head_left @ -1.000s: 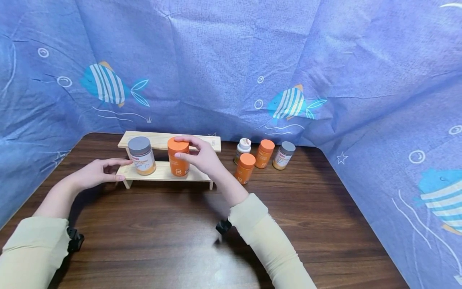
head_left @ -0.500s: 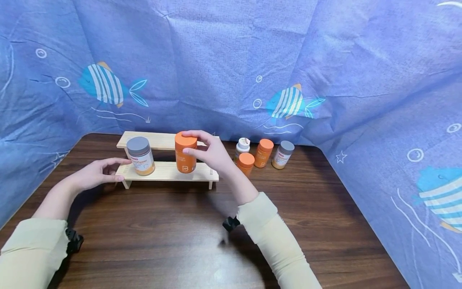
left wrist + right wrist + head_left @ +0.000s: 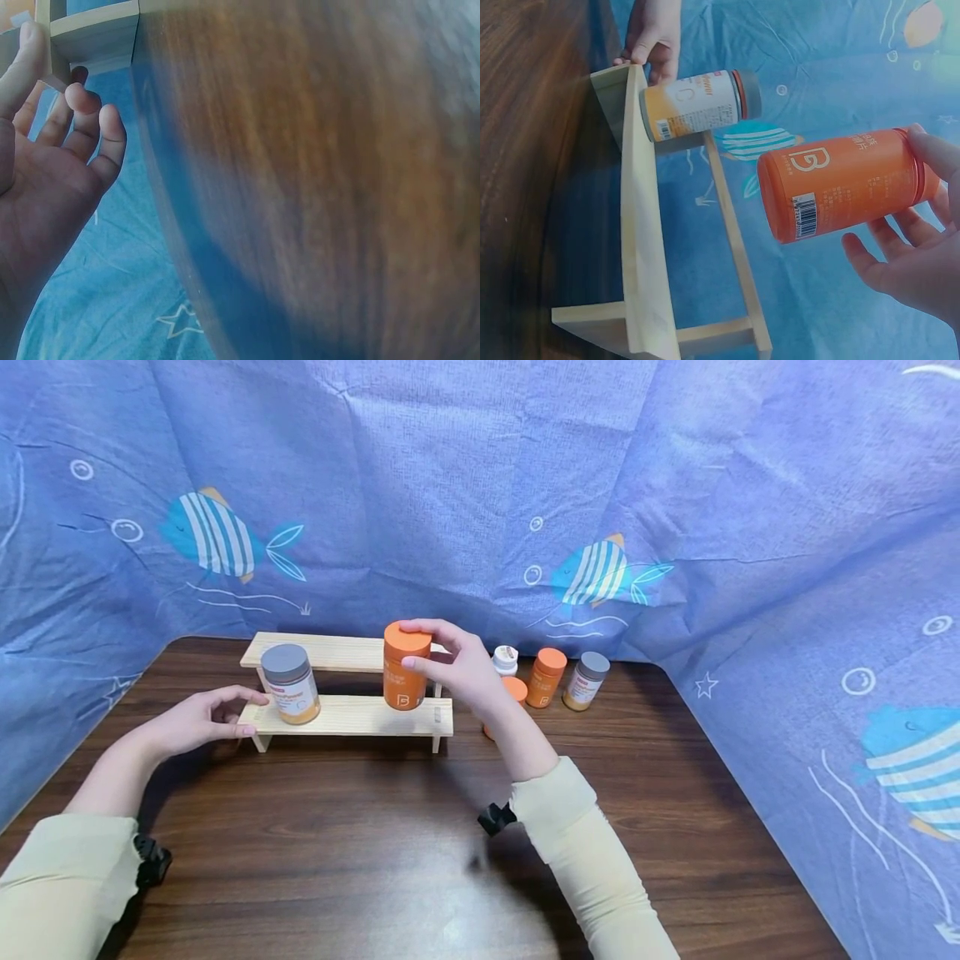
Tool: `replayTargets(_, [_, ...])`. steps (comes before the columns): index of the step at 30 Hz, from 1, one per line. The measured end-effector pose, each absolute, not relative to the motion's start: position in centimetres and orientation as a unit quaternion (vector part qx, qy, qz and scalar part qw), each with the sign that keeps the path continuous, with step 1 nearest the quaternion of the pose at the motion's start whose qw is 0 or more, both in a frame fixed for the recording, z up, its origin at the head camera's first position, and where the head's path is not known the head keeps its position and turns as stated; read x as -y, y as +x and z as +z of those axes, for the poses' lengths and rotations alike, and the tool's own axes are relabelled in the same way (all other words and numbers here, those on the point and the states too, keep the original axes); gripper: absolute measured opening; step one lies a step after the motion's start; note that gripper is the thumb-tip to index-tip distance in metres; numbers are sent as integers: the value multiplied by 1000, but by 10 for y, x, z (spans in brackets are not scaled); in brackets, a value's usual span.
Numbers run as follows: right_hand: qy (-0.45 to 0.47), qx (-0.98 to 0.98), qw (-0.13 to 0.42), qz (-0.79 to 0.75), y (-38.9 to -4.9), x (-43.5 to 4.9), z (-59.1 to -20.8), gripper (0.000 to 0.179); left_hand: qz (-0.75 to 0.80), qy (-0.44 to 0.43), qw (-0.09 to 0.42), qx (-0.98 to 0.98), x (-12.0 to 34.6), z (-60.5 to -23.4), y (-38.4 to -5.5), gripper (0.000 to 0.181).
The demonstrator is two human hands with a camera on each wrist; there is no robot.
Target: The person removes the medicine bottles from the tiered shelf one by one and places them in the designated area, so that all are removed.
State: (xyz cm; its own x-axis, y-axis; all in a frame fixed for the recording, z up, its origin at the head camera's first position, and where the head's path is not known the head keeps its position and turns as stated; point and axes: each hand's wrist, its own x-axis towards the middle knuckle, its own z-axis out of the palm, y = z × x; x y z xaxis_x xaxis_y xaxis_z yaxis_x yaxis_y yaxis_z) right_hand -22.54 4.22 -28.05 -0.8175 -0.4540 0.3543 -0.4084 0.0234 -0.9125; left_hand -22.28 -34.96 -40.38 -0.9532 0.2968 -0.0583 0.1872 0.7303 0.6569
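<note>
My right hand (image 3: 463, 667) grips an orange supplement bottle (image 3: 403, 683) near its lid, thumb on one side and fingers round the other. In the right wrist view the bottle's base hangs clear of the two-tier wooden rack (image 3: 651, 247). At the rack's left end, my left hand (image 3: 197, 720) pinches the edge of the lower board; the left wrist view has the thumb on one side of the wood and fingertips on the other. A grey-lidded bottle (image 3: 294, 695) with a white and orange label stands upright on the lower board, close to that hand.
Right of the rack, on the dark wooden table (image 3: 360, 860), stand a white-capped bottle (image 3: 506, 658), an orange bottle (image 3: 547, 680) and a grey-lidded bottle (image 3: 586, 683). Another orange bottle (image 3: 516, 688) is partly behind my right wrist. A blue fish-print cloth (image 3: 450, 510) hangs behind.
The orange bottle has risen off the lower board and moved right in my right hand. My left hand keeps its place on the rack, and the grey-lidded bottle beside it has not moved.
</note>
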Motion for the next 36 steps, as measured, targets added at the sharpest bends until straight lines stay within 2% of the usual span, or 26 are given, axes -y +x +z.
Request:
replayTargets(20, [-312, -718, -7, -622, -220, -72, -259, 40, 351, 132, 72, -924, 348, -403, -222, 44])
replayTargets(27, [-320, -715, -6, -622, -236, -88, -269, 41, 349, 132, 78, -925, 349, -404, -223, 46])
replayTargets(36, [-345, -716, -7, -607, -237, -113, -262, 40, 352, 128, 85, -923, 350, -404, -225, 46])
